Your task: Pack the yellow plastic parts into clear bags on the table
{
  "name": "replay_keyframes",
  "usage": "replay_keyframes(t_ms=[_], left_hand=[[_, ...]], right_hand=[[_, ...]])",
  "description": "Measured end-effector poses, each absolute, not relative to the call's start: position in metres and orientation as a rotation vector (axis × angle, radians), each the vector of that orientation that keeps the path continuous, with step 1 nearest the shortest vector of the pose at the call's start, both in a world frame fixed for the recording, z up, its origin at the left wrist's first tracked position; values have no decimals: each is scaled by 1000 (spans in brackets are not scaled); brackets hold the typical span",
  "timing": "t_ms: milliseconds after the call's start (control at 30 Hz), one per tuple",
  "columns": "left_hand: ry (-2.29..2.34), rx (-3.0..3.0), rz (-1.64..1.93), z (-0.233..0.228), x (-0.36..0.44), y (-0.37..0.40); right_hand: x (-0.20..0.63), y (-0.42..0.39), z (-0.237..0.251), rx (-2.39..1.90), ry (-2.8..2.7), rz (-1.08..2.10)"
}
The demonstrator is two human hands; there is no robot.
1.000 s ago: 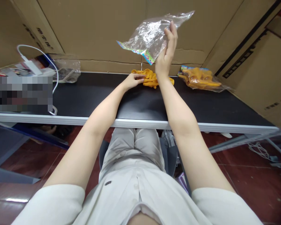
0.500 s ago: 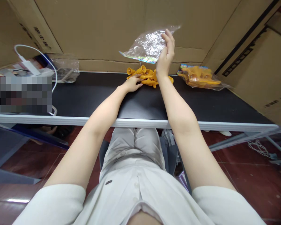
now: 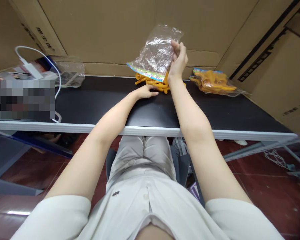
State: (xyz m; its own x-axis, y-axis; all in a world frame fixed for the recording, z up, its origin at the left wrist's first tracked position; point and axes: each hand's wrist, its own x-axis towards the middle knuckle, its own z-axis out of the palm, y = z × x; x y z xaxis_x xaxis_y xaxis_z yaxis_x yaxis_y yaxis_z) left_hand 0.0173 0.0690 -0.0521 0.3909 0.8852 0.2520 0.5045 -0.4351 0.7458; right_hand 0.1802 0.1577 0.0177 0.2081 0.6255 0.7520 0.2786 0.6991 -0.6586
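My right hand [image 3: 178,61] is closed on a clear plastic bag [image 3: 157,50] and holds it up in front of the cardboard. The bag's colourful printed strip [image 3: 147,74] hangs at its lower edge, over a heap of orange-yellow plastic pieces [image 3: 162,87]. No pieces show inside the raised bag. Fingers stretched out, my left hand [image 3: 145,92] lies at the near left side of the heap, touching or just beside it. The bag hides part of the heap.
On the right of the black table [image 3: 95,103] lies a filled bag of orange pieces [image 3: 212,81]. A white cable [image 3: 46,56], a clear packet [image 3: 71,75] and other items crowd the left end. Cardboard walls [image 3: 110,30] rise behind the table.
The bag has swung down and opened out, its printed edge now lower and covering part of the heap. My right fingers have curled down, and my left hand has shifted slightly right and nearer.
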Motion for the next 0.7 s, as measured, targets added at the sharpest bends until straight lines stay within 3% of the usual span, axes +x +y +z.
replay_keyframes(t_ms=[233,500,700], left_hand=[[1121,1968,1031,-50,17,70],[1263,1452,1377,-43,-17,91],[1069,1365,1486,-27,-42,83]], right_hand=[[183,155,18,-925,-1435,385],[188,139,24,-884,-1311,530],[191,163,10,-753,-1367,653]])
